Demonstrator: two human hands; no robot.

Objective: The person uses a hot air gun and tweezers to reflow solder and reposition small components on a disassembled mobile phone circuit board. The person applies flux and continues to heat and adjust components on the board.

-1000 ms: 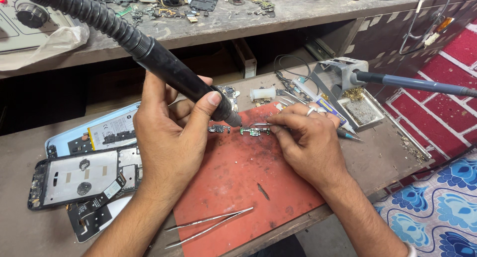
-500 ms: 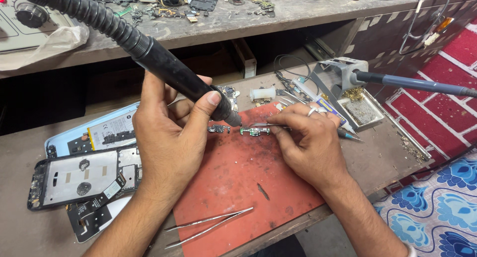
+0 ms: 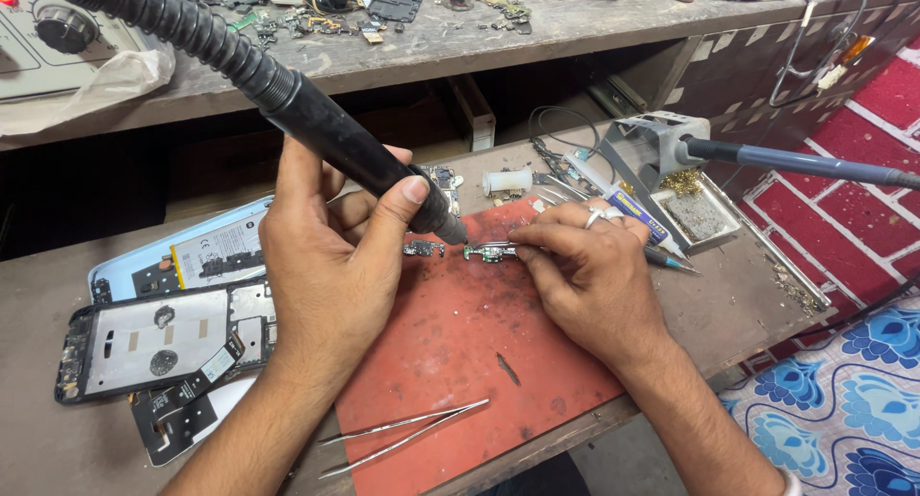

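Phone frame (image 3: 158, 343) lies face-open at far left of the bench, a second light-blue phone shell (image 3: 182, 256) just behind it, both off the mat. Left hand (image 3: 331, 266) next: wrapped tight around the black hot-air handle (image 3: 355, 151), thumb over the top, ribbed hose (image 3: 163, 17) running up and off to the upper left. Nozzle tip points down at the red mat (image 3: 460, 352), just above and left of the small green circuit board (image 3: 489, 253). A smaller loose board piece (image 3: 423, 249) sits just left of that, near the nozzle. Spare tweezers (image 3: 402, 434) lie untouched at the mat's front edge. Right hand (image 3: 589, 276) pinches thin tweezers (image 3: 513, 245) narrowly, tips on the green board, pinning it to the mat near its back edge. Further right: soldering iron (image 3: 805, 162) parked in its grey stand (image 3: 652, 146), sponge tray (image 3: 695, 213) in front of it.
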